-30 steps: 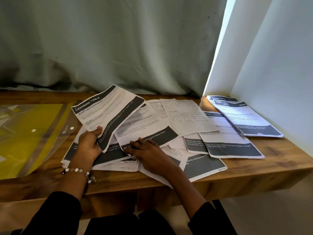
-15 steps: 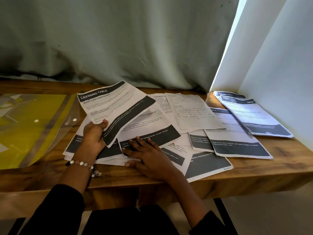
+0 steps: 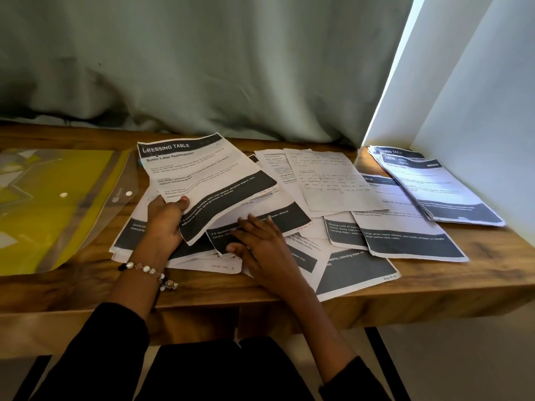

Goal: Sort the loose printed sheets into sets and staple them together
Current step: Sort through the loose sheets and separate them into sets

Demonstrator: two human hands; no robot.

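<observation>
1. A white printed sheet headed "DRESSING TABLE" (image 3: pixel 199 175) is tilting up off the loose black-banded printed sheets (image 3: pixel 289 227) that are covering the middle of the wooden table (image 3: pixel 434 279).
2. The left hand (image 3: pixel 165 221) is pinching that sheet's lower edge, thumb on top.
3. The right hand (image 3: pixel 260 244) is lying flat on the pile near the front edge, fingers spread apart.
4. A neat stack of printed pages (image 3: pixel 434 186) is sitting at the right back corner; a yellow plastic folder (image 3: pixel 49 198) is lying at the left edge.

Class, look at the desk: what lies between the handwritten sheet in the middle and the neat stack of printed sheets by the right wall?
In the head view, one printed sheet with a dark band fills that stretch, its left edge tucked under the handwritten sheet and its right edge under the stack.
</observation>
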